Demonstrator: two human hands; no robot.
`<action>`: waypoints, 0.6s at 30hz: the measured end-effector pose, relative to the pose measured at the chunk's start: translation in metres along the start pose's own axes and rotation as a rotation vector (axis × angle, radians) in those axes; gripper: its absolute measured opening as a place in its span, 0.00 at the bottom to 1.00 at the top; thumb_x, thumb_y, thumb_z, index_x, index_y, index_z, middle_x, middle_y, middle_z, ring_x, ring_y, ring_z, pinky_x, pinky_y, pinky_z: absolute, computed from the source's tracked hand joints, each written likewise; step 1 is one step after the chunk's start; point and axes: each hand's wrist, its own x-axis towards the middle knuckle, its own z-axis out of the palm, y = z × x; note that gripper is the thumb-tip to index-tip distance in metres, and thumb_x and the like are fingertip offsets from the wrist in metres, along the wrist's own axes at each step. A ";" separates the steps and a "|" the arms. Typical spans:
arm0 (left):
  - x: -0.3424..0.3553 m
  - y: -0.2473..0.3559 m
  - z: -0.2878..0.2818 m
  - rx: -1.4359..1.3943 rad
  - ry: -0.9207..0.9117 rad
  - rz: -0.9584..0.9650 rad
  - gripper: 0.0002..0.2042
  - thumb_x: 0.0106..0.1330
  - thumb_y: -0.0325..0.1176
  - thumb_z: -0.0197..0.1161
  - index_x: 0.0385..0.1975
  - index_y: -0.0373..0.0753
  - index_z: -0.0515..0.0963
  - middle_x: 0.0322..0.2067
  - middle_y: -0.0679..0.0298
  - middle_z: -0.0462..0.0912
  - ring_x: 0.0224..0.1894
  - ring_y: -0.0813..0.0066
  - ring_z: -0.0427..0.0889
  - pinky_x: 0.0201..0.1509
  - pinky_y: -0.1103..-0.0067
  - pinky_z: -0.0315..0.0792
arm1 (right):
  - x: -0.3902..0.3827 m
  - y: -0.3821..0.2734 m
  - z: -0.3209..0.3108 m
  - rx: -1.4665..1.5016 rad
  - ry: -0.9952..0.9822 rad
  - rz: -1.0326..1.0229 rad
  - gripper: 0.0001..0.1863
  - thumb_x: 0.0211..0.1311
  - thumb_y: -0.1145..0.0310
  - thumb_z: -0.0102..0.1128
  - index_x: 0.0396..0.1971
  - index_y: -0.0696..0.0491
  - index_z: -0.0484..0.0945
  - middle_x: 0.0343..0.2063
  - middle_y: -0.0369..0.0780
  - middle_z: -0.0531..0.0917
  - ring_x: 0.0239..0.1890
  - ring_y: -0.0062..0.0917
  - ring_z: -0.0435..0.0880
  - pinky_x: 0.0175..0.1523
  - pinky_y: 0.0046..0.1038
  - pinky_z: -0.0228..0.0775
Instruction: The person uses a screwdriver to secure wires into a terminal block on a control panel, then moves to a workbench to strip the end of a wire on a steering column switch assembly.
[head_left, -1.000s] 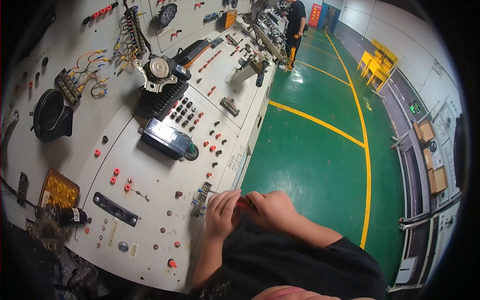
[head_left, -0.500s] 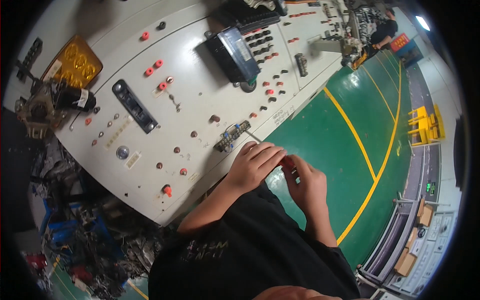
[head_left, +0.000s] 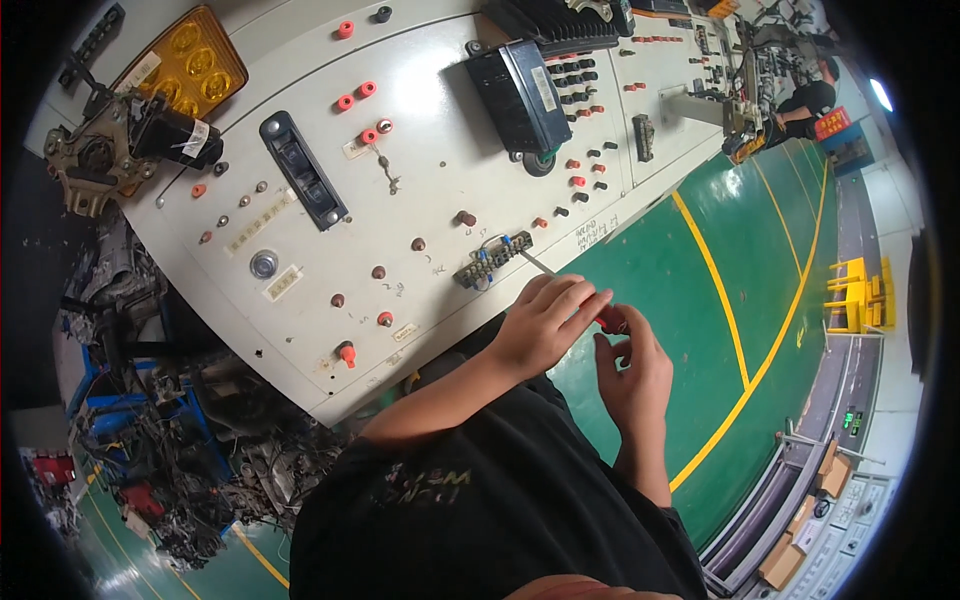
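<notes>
The left hand (head_left: 550, 322) is closed around the screwdriver (head_left: 612, 321). The right hand (head_left: 637, 372) is just beside it, fingers curled at the end of the red handle – whether they grip it cannot be told. The screwdriver lies across the edge of the pale panel (head_left: 420, 205), its metal shaft directed at the right end of the connector strip (head_left: 482, 267) – contact at the tip is unclear. Blue-ended wires (head_left: 484, 257) are on the strip.
</notes>
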 end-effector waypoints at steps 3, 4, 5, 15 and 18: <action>0.001 -0.002 0.003 -0.004 -0.044 0.039 0.21 0.65 0.26 0.68 0.59 0.35 0.80 0.56 0.57 0.82 0.59 0.56 0.82 0.59 0.63 0.77 | 0.003 0.028 0.000 -0.146 0.019 0.011 0.14 0.66 0.71 0.69 0.50 0.53 0.81 0.28 0.47 0.88 0.29 0.43 0.89 0.32 0.36 0.79; -0.001 -0.002 0.004 -0.059 -0.074 0.000 0.21 0.66 0.27 0.68 0.60 0.36 0.79 0.60 0.54 0.81 0.62 0.53 0.81 0.62 0.62 0.77 | 0.008 0.024 -0.007 -0.190 -0.037 0.063 0.13 0.68 0.71 0.68 0.50 0.54 0.81 0.29 0.48 0.89 0.30 0.44 0.89 0.33 0.37 0.79; -0.002 0.000 0.006 -0.059 -0.072 0.001 0.21 0.66 0.27 0.68 0.60 0.36 0.79 0.60 0.54 0.81 0.62 0.53 0.81 0.62 0.62 0.77 | 0.012 0.026 -0.009 -0.190 -0.036 0.062 0.13 0.68 0.71 0.68 0.50 0.54 0.81 0.29 0.48 0.89 0.30 0.44 0.89 0.33 0.37 0.79; 0.004 -0.001 0.014 -0.039 -0.062 0.038 0.15 0.64 0.30 0.66 0.51 0.39 0.81 0.49 0.62 0.83 0.54 0.61 0.82 0.57 0.65 0.75 | 0.008 0.045 0.004 -0.257 -0.050 -0.062 0.14 0.71 0.55 0.66 0.32 0.51 0.79 0.19 0.46 0.84 0.24 0.49 0.85 0.28 0.48 0.75; 0.007 0.001 0.005 -0.057 -0.099 0.048 0.15 0.63 0.27 0.66 0.50 0.35 0.82 0.47 0.61 0.84 0.53 0.60 0.83 0.57 0.66 0.75 | 0.007 0.035 -0.003 -0.251 -0.110 -0.004 0.14 0.69 0.56 0.68 0.39 0.51 0.81 0.24 0.45 0.86 0.28 0.47 0.87 0.31 0.44 0.77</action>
